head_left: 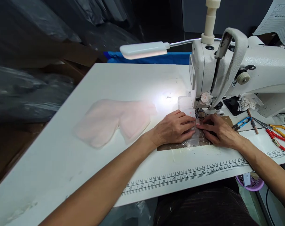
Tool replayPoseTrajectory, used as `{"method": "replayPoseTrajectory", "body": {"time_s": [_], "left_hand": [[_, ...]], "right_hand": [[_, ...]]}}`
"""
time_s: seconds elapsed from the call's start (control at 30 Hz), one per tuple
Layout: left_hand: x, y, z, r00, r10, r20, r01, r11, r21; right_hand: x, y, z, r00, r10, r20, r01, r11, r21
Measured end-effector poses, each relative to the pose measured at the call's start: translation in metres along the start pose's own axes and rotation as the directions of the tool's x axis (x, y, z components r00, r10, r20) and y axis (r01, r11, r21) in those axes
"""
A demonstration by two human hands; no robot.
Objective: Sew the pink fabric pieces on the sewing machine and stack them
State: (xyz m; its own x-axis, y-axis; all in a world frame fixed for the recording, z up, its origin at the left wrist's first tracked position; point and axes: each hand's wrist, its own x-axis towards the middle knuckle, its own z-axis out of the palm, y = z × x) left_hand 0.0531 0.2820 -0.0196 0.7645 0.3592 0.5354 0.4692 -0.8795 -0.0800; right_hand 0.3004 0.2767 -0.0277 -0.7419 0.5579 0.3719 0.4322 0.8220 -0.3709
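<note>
A strip of sheer whitish fabric lies under the presser foot of a white sewing machine. My left hand holds the strip from the left, its fingers bent over it close to the needle and its thumb hidden. From the right, my right hand grips the same fabric with fingertips drawn together just in front of the foot. A small pinkish mark shows between the two hands. Beneath them is a brown, shiny plate with thread scraps on it.
Pale pink fabric pieces lie left on the white table. Right of the machine are blue thread snips, a brown pencil-like stick and scissors. A lamp hangs overhead; a ruler tape runs along the front edge.
</note>
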Motion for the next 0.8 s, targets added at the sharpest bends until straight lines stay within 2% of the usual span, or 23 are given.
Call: {"method": "replayPoseTrajectory", "body": {"time_s": [0.2, 0.37, 0.63, 0.8], "left_hand": [[0.0004, 0.0006, -0.0047, 0.996, -0.021, 0.092, 0.018, 1.000, 0.025], [0.0001, -0.0002, -0.0027, 0.984, -0.079, 0.160, 0.069, 0.995, 0.068], [0.0029, 0.0000, 0.0010, 0.962, -0.184, 0.199, 0.159, 0.978, 0.137], [0.0030, -0.0007, 0.0016, 0.941, -0.265, 0.211, 0.248, 0.963, 0.101]], "right_hand": [[-0.0003, -0.0039, 0.0019, 0.999, 0.015, -0.029, -0.016, 1.000, -0.026], [-0.0008, -0.0070, 0.0038, 0.996, 0.083, -0.013, -0.083, 0.996, -0.016], [0.0005, -0.0091, 0.0032, 0.994, 0.112, -0.016, -0.112, 0.994, -0.011], [0.0002, -0.0052, 0.0012, 0.990, 0.138, 0.009, -0.138, 0.990, 0.031]]}}
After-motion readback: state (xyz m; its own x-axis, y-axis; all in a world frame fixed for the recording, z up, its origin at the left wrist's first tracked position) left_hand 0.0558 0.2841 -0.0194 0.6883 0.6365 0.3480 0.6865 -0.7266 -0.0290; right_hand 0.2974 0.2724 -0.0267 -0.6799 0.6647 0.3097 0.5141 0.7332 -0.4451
